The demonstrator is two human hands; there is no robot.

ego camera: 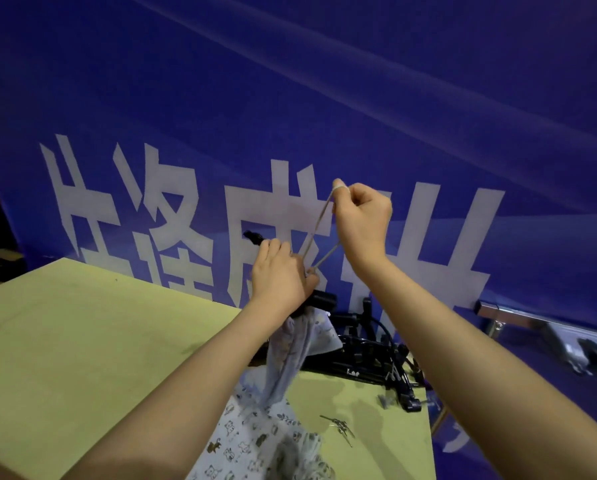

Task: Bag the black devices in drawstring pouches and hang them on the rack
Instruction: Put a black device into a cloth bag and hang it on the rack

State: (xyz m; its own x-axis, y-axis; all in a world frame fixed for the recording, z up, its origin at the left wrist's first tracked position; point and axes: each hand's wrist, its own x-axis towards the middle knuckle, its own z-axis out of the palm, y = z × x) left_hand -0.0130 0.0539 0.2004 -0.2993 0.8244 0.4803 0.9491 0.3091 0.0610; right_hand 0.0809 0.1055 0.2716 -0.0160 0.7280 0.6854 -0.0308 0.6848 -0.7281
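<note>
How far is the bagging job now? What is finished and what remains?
Nothing hangs on the metal rack in view. In hand: the left hand grips the neck of a patterned pouch holding a black device, while the right hand pulls the drawstring tight. Left: hanging it, then the device pile and spare pouches.

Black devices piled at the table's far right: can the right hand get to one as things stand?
Probably not yet. The right hand is raised, pulling the drawstring taut, while the left hand grips the pouch. The path down to the black devices looks open once it lets go.
</note>
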